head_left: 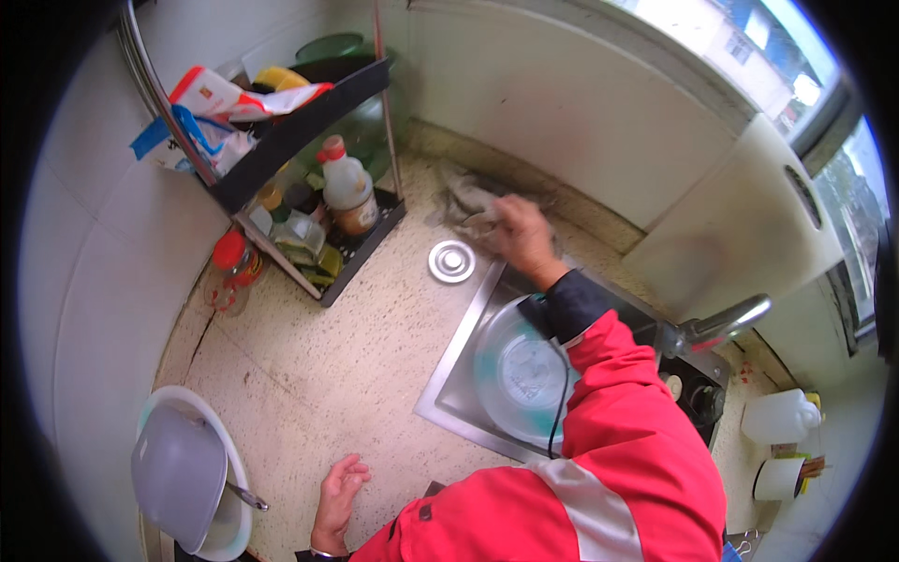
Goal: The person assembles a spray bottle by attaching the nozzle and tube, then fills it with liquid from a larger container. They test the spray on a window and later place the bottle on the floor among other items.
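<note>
Following the red sleeve (632, 412) to the upper centre of the frame, found the right hand (524, 239) closed over a crumpled grey cloth (461, 199), apparently gripping it from above, perhaps to bear down on the counter (309, 365) beside the wall (534, 122). Could not make out every fingertip among the folds. Saw the left hand (339, 492) at the lower centre-left, open and holding nothing, with fingers loosely bent, probably for lack of any load; could not tell about contact with the counter. Noted a round metal disc (452, 261) just beside the steel sink (468, 436), likely set aside there for easy reach. Found a clear, teal-tinged basin (526, 367) inside that sink at centre right, presumably for holding water near the tap (730, 323). Saw a white cutting board (740, 234) propped on edge at the upper right, maybe for drying, and bottles (348, 192) gathered in a black rack (300, 126) at the upper left, probably to save space.
</note>
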Demonstrator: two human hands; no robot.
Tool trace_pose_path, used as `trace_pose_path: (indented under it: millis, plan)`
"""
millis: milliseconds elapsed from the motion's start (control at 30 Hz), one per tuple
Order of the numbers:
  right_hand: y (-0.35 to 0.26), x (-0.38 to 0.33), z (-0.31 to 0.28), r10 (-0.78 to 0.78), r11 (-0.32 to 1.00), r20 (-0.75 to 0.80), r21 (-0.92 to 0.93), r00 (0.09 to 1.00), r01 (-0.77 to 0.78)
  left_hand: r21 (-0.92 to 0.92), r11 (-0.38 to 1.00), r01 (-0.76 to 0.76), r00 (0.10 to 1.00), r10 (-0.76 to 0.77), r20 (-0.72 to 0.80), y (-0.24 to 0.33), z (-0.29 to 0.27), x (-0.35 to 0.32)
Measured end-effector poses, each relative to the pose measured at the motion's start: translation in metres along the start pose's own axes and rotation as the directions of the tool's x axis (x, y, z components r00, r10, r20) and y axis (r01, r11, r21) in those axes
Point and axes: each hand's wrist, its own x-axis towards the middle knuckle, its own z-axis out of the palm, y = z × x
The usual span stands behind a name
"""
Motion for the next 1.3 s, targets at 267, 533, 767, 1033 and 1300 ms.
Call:
trace_pose_path:
  millis: [267, 533, 767, 1033, 1300]
  plan:
    - [-0.102, -0.052, 0.008, 0.166, 0.968, 0.158, 0.165, 0.973, -0.192, -0.01, 0.997, -0.08, 0.995, 0.081, 0.051, -0.008, -0.004, 0.002]
    - [-0.174, -0.118, -0.022, 0.066, 0.948, 0.206, 0.291, 0.976, -0.126, 0.074, 0.98, -0.185, 0.982, 0.181, 0.056, -0.026, -0.007, 0.012]
    - [-0.219, -0.228, -0.084, 0.26, 0.913, 0.275, 0.241, 0.926, -0.328, 0.145, 0.939, -0.313, 0.949, 0.3, 0.099, -0.05, -0.013, 0.032]
    - [-0.231, -0.324, -0.132, 0.23, 0.924, 0.293, 0.233, 0.928, -0.302, 0.227, 0.925, -0.306, 0.951, 0.286, 0.116, -0.042, -0.014, 0.031]
    - [-0.228, -0.372, -0.183, 0.207, 0.878, 0.294, 0.365, 0.933, -0.309, 0.421, 0.779, -0.465, 0.863, 0.504, 0.02, -0.057, -0.007, 0.05]
